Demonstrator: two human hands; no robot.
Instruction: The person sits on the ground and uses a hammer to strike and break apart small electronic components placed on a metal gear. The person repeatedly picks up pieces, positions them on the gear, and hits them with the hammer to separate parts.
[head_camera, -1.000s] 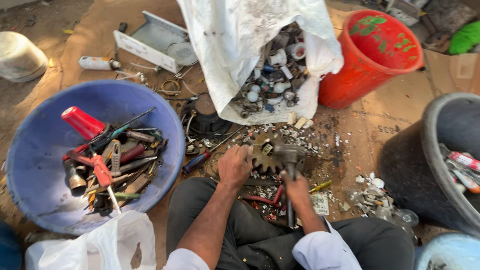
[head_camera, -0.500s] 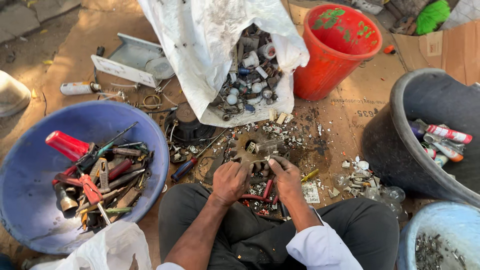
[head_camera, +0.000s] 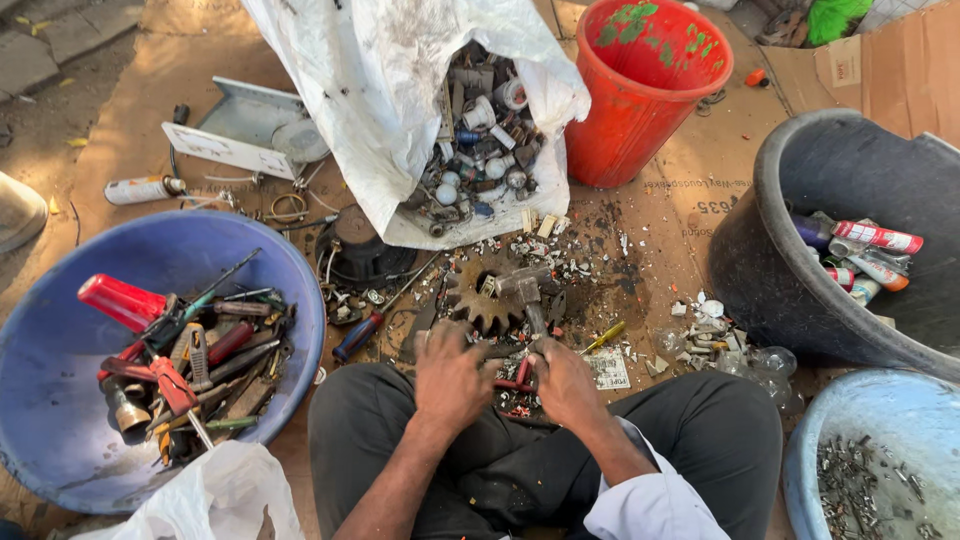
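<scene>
A: Hammer (head_camera: 527, 296), head resting on the toothed gear (head_camera: 487, 297) on the cardboard, just ahead of the seated person's knees; its handle runs back toward the right hand (head_camera: 563, 383). I'd judge it heavy at the head and stiff throughout, so it is best held low on the handle, where that hand sits.

B: Is the hand actually closed on it?

A: It looks clenched around the handle's end, though the fingers hide the contact. The left hand (head_camera: 452, 372) presses down on small scrap beside it; whether it grips anything I cannot tell.

B: How does the hammer look?

A: Dull grey metal, grimy, with a blocky head. Around it, going down in size: the blue basin (head_camera: 60, 440) of tools on the left, the black tub (head_camera: 775, 290) on the right, the red bucket (head_camera: 640, 120), the white sack (head_camera: 370, 90) spilling parts, then a yellow-handled screwdriver (head_camera: 603, 337) near the right hand.
</scene>
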